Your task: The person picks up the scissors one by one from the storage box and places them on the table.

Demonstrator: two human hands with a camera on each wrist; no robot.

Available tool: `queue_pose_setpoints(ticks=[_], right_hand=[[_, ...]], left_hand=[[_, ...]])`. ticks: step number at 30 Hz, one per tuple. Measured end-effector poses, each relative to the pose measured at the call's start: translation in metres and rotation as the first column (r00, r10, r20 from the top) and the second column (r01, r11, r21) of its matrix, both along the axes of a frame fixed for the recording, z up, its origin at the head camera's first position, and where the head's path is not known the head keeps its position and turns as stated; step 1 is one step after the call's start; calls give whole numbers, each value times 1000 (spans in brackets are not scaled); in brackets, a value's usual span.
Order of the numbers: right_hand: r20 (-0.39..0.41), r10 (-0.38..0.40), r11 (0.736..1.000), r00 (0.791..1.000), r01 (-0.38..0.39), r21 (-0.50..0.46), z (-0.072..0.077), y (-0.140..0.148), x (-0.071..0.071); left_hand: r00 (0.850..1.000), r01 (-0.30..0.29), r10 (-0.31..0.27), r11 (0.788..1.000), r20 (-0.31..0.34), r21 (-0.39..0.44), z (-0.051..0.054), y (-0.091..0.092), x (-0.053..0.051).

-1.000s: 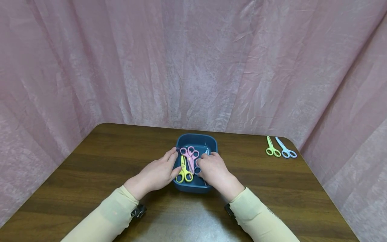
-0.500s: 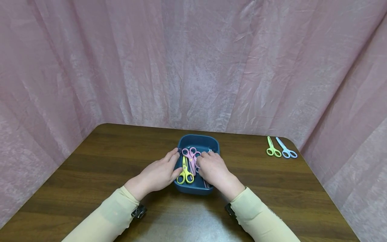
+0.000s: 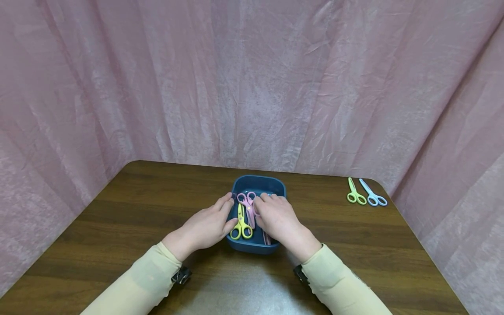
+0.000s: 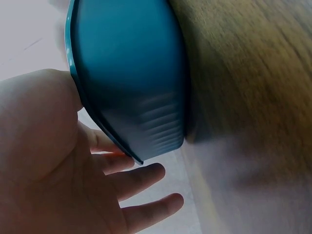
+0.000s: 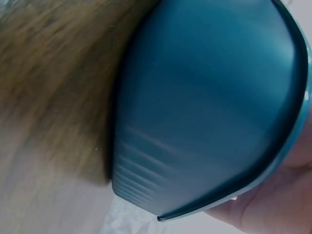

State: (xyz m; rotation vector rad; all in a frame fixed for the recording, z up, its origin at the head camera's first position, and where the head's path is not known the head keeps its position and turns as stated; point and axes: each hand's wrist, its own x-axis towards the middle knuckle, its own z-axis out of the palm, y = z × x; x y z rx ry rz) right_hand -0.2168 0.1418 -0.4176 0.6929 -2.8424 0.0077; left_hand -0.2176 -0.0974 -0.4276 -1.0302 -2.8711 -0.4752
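Note:
A dark blue plastic bin [image 3: 258, 178] stands in the middle of the table. Inside it, at the left, lies a pair of yellow scissors [image 3: 241, 223], overlapped by pink scissors [image 3: 249, 208]. My left hand [image 3: 206, 224] rests along the left rim, thumb over the edge; in the left wrist view the outer fingers [image 4: 141, 181] extend loosely past the rim. Over the right side of the bin my right hand [image 3: 277, 218] reaches in with bent fingers, their tips hidden. Closed dark and pinkish blades [image 3: 267, 238] show below that hand. The right wrist view shows mostly the bin's outer wall [image 5: 204, 97].
Green scissors [image 3: 355, 192] and light blue scissors [image 3: 372, 194] lie side by side at the table's far right corner. The brown wooden table [image 3: 157, 192] ends at a pink curtain [image 3: 252, 87] behind.
The bin has shifted slightly right with its scissors. My right hand has moved a little to the left inside it, covering more of the pink scissors' handles. The left hand has hardly moved.

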Motion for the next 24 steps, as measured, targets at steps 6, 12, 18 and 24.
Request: queue_pose_setpoints(ticks=[6,12,18,24], right_hand=[[3,13,998,1000,-13,-60,6,1,2],[-14,26,998,1000,-27,-62,12,4,4],[-24,35,997,999,-36,-61,19,10,5],[5,19,997,1000,-19,-78,26,17,6]], left_hand=[[1000,-3,3,1000,3,-2,1,0,1],[1000,-7,7,1000,16,3,1,1,1],[999,-12,12,1000,35,1,1,1,0],[999,-14,14,1000,42,0,0,1,-1]])
